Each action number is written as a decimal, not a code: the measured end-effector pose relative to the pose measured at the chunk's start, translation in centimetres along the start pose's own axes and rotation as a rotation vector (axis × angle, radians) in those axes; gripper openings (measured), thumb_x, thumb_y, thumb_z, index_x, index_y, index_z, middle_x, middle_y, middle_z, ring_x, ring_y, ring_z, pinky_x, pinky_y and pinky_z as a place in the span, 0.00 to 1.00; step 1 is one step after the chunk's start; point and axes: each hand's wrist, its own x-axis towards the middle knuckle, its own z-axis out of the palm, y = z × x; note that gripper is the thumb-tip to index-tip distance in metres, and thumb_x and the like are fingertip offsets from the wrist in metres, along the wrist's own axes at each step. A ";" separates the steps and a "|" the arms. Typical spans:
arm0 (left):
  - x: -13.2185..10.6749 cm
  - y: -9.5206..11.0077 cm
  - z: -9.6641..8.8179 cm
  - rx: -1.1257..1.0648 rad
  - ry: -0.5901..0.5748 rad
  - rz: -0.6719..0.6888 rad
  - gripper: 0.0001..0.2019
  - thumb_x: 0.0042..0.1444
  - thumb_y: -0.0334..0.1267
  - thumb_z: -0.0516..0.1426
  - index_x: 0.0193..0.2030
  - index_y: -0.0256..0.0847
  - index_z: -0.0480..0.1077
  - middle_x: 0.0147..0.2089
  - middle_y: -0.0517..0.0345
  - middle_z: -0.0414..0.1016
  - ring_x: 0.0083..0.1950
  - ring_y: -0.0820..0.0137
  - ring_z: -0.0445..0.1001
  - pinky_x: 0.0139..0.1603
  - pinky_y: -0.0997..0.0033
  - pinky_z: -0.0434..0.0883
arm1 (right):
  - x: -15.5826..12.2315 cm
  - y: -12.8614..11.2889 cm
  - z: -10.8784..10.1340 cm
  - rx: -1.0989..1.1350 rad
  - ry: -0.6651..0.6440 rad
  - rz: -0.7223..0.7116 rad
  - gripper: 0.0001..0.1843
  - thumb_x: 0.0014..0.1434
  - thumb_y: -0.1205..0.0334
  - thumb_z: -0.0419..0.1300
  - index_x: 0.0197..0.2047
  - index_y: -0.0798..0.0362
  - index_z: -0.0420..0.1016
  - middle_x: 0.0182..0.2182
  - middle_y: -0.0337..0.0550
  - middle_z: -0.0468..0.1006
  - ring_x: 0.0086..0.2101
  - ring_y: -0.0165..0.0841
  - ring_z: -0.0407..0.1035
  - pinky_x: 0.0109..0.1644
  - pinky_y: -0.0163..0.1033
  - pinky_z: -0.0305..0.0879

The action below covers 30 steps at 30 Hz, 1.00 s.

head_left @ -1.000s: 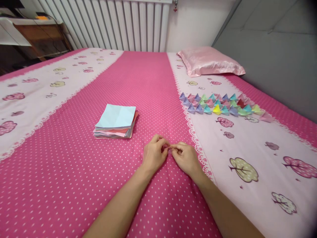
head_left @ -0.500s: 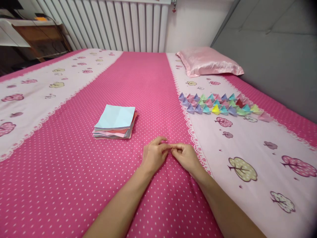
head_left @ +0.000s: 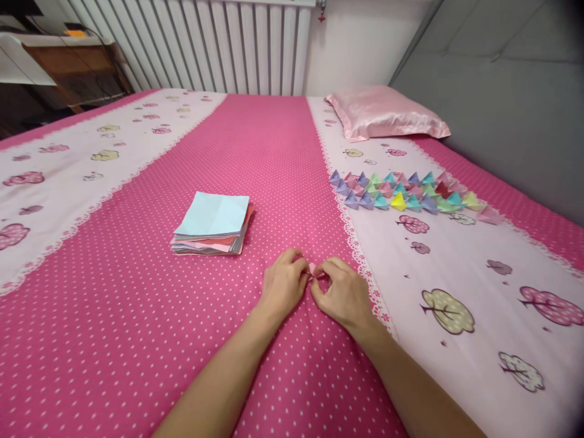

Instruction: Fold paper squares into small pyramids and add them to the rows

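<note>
Between my two hands is a small piece of folded pink paper (head_left: pixel 312 269), mostly covered by my fingers. My left hand (head_left: pixel 285 281) pinches its left side with thumb and forefinger. On the other side my right hand (head_left: pixel 342 291) grips it, fingers bent and thumb underneath. Both hands rest low over the dotted pink bedspread (head_left: pixel 292 152). To the left of them lies a stack of square paper sheets (head_left: pixel 212 216), a pale blue one on top. Several small folded paper boats (head_left: pixel 398 201) in many colours stand in rows to the right.
A shiny pink pillow (head_left: pixel 385 112) lies at the back right against the grey headboard (head_left: pixel 497 97). A white radiator (head_left: pixel 246 48) stands behind the bed's far edge. At the far left is a wooden desk (head_left: pixel 77 64) with cables.
My right hand has shifted its grip, its fingers now more bent and raised. A bit of the pink paper shows between the hands. The stack and boats have stayed put.
</note>
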 end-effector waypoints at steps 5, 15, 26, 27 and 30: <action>-0.3 0.6 -0.4 -0.063 0.017 -0.048 0.05 0.52 0.32 0.53 0.29 0.39 0.70 0.41 0.57 0.71 0.38 0.71 0.70 0.34 0.73 0.65 | -0.4 -0.2 -0.1 -0.106 0.065 -0.031 0.06 0.51 0.59 0.55 0.29 0.51 0.72 0.33 0.39 0.74 0.29 0.30 0.67 0.29 0.35 0.53; -0.8 1.3 -0.2 -0.232 -0.003 -0.149 0.05 0.48 0.30 0.55 0.23 0.37 0.69 0.29 0.57 0.68 0.28 0.75 0.66 0.29 0.76 0.62 | -0.6 -0.3 -0.6 -0.162 -0.006 0.051 0.06 0.52 0.61 0.55 0.26 0.51 0.72 0.28 0.38 0.73 0.26 0.30 0.66 0.28 0.35 0.53; -0.9 1.0 -0.3 -0.218 -0.072 -0.055 0.09 0.48 0.26 0.51 0.26 0.36 0.72 0.30 0.56 0.69 0.28 0.74 0.67 0.32 0.74 0.63 | -0.1 0.2 -0.3 0.057 -0.124 0.043 0.12 0.57 0.67 0.51 0.32 0.53 0.75 0.37 0.41 0.74 0.31 0.29 0.68 0.37 0.34 0.61; -0.9 1.0 -0.3 -0.219 -0.083 -0.042 0.10 0.49 0.26 0.51 0.27 0.37 0.73 0.30 0.56 0.69 0.29 0.74 0.67 0.32 0.75 0.64 | 0.0 0.3 -0.3 0.072 -0.130 0.046 0.12 0.57 0.67 0.51 0.32 0.53 0.76 0.38 0.42 0.75 0.32 0.30 0.69 0.38 0.34 0.62; -0.9 1.1 -0.4 -0.184 -0.099 -0.028 0.11 0.50 0.27 0.51 0.28 0.38 0.74 0.32 0.55 0.70 0.31 0.73 0.68 0.33 0.74 0.64 | 0.0 0.2 -0.1 0.087 -0.151 0.059 0.13 0.58 0.66 0.50 0.33 0.52 0.77 0.40 0.42 0.75 0.35 0.31 0.70 0.41 0.35 0.63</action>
